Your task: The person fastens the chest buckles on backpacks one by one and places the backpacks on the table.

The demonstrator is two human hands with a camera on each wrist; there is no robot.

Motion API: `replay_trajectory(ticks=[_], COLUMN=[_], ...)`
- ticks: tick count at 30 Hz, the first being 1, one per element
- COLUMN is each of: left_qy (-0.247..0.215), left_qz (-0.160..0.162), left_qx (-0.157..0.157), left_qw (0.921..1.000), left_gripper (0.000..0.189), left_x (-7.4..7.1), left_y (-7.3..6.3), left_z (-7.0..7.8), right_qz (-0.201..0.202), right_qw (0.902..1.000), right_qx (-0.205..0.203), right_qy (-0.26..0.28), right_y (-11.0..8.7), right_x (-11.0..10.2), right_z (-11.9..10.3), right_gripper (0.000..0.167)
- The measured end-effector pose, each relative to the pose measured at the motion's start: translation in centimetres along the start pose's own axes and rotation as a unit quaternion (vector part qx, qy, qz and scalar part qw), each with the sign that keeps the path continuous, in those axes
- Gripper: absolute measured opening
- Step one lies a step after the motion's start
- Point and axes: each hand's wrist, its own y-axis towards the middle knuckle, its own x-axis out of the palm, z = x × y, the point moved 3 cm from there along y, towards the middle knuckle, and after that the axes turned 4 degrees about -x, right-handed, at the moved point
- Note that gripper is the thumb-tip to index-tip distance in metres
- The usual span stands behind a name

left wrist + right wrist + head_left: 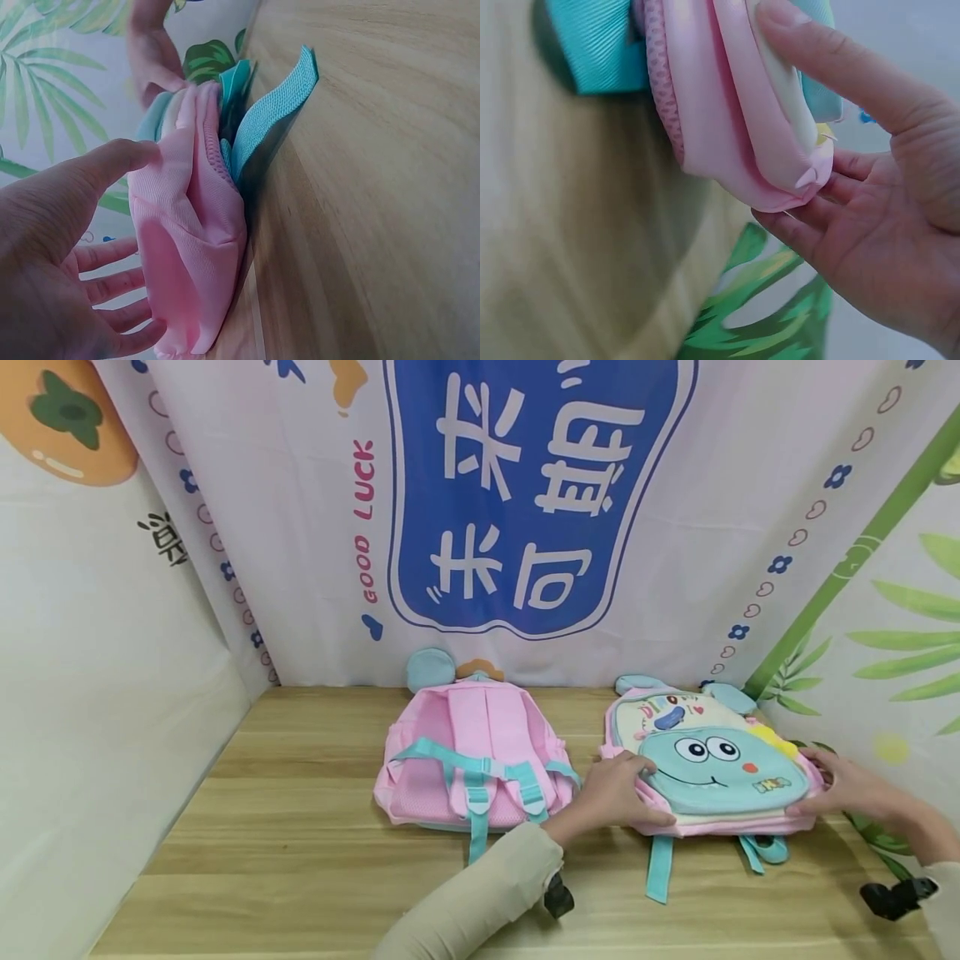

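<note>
A pink backpack with a teal smiling face on its front (720, 768) lies face up at the right of the table, and both hands are at its sides. My left hand (618, 789) touches its left side; in the left wrist view the thumb (124, 157) rests at the front edge and the loosely spread fingers lie along the pink side. At the opposite side my right hand (847, 785) touches the bag, its thumb (817, 49) on the front edge and its fingers against the pink corner. Teal straps (660, 868) stick out below the bag.
A second pink backpack (487, 718) lies left of the first, its shoulder straps and teal buckled strap facing up. Both bags are on a wooden table (300, 843). Printed cloth (315, 527) hangs behind the table, with more cloth at either side.
</note>
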Motion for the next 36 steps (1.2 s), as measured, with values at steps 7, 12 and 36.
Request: replay_trajectory(ticks=[7, 12, 36], left_qy=[-0.032, -0.052, -0.108], left_qz=[-0.011, -0.013, -0.011], left_qx=[-0.017, -0.019, 0.005], left_qw=[0.9993, 0.9984, 0.994], left_gripper=[0.077, 0.078, 0.081], left_x=[-0.1, -0.2, -0.7], left_y=[0.1, 0.2, -0.2], left_z=[-0.3, -0.5, -1.3], right_qz=[0.055, 0.089, 0.089], right_qw=[0.9976, 0.9943, 0.9764], right_qx=[-0.036, -0.048, -0.19], right_qy=[0.023, 0.034, 0.051], right_y=[-0.3, -0.2, 0.6], right_x=[-2.2, -3.7, -7.4], right_z=[-2.8, -4.7, -13.7], right_gripper=[0.094, 0.09, 0.1])
